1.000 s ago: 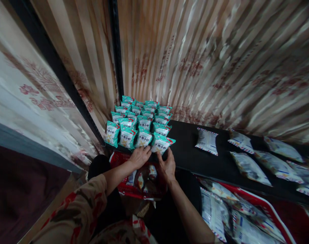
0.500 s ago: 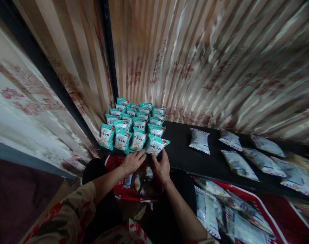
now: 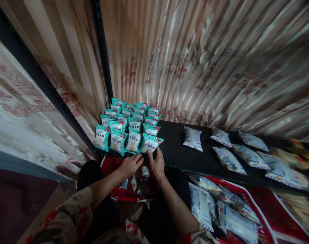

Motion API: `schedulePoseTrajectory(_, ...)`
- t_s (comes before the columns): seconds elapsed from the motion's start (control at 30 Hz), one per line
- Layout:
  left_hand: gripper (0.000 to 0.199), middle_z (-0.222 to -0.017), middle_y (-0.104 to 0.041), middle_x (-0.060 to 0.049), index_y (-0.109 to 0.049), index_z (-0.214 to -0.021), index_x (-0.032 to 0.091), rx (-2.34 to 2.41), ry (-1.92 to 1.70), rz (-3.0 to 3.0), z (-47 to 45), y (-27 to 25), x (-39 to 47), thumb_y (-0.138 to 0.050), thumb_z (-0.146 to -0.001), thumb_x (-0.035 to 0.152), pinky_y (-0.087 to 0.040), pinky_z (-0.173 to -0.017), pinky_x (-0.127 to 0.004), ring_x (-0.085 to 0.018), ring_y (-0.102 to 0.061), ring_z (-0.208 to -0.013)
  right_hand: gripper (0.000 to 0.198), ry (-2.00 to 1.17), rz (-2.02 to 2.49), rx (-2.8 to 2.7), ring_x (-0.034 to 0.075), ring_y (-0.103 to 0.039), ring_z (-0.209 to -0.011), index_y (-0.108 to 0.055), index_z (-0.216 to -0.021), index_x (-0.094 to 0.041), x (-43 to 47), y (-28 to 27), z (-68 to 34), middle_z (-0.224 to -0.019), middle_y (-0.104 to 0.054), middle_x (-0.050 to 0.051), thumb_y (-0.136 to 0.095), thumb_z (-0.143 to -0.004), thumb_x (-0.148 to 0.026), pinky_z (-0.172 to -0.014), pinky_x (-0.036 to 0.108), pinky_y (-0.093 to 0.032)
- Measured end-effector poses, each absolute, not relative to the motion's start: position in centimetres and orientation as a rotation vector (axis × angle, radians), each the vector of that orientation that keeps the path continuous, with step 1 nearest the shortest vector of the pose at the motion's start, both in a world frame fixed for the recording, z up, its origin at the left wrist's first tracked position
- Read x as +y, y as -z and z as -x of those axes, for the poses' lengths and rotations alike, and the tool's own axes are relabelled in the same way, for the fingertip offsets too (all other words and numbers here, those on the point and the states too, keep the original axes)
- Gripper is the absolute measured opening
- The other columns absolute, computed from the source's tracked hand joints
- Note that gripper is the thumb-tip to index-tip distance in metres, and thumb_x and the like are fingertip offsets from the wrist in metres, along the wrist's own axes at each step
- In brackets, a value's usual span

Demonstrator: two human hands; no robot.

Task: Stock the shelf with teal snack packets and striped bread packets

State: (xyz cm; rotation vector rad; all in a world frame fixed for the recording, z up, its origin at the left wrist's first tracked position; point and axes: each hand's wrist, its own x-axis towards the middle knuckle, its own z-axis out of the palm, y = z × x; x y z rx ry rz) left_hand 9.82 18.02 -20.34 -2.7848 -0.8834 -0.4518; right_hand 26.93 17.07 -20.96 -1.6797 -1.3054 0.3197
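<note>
Several teal-and-white snack bags [image 3: 135,124] stand upright in close rows at the left end of a black shelf [image 3: 169,142]. My right hand [image 3: 156,165] is at the lower edge of the front-right snack bag [image 3: 149,143], thumb and fingers apart, fingertips touching or very close to it. That bag leans slightly askew. My left hand [image 3: 131,165] lies with stretched fingers along the shelf's front edge, just below the front row, holding nothing. Below both hands, a red basket [image 3: 113,195] between my knees holds a few small packets [image 3: 145,173].
On the shelf to the right lie several pale bags with striped edges [image 3: 193,139]. Another red basket [image 3: 248,196], filled with similar bags, stands at the lower right. A pleated curtain [image 3: 179,61] hangs behind the shelf, and a dark post [image 3: 102,51] rises at the left corner.
My right hand has drawn down slightly from the side of the front-right bag to its lower edge. My left hand has slipped a little lower. The whole view has shifted slightly.
</note>
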Motion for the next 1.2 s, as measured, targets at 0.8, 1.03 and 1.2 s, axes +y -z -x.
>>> schedulePoseTrajectory(0.8, 0.026, -0.131, -0.055, -0.005, -0.062, -0.109, 0.019, -0.241, 0.676, 2.689, -10.8, 20.4, 22.1, -0.048, -0.088, 0.017, -0.023, -0.112, -0.046, -0.022, -0.035, -0.133, 0.063, -0.68, 1.516, -1.241, 0.023, -0.033, -0.133, -0.03, -0.142, -0.022, 17.4, 18.1, -28.6, -0.143, -0.039, 0.01, -0.033, -0.089, -0.056, -0.111, 0.044, -0.024)
schedulePoseTrajectory(1.03, 0.023, -0.12, -0.062, -0.007, -0.064, -0.103, 0.017, -0.218, 0.634, 2.762, -10.7, 21.1, 23.9, -0.051, -0.083, 0.018, -0.024, -0.111, -0.048, -0.024, -0.038, -0.131, 0.059, -0.775, 1.486, -1.18, 0.024, -0.044, -0.125, -0.043, -0.135, -0.021, 18.4, 18.1, -27.6, -0.134, -0.05, 0.009, -0.036, -0.088, -0.057, -0.108, 0.043, -0.03)
schedulePoseTrajectory(1.2, 0.035, -0.14, -0.047, -0.005, -0.056, -0.12, 0.018, -0.228, 0.602, 2.688, -10.6, 20.6, 23.5, -0.045, -0.087, 0.017, -0.026, -0.111, -0.043, -0.021, -0.031, -0.135, 0.06, -0.779, 1.37, -1.054, 0.023, -0.037, -0.132, -0.04, -0.138, -0.022, 19.6, 18.8, -28.8, -0.143, -0.042, 0.007, -0.032, -0.089, -0.057, -0.11, 0.042, -0.029)
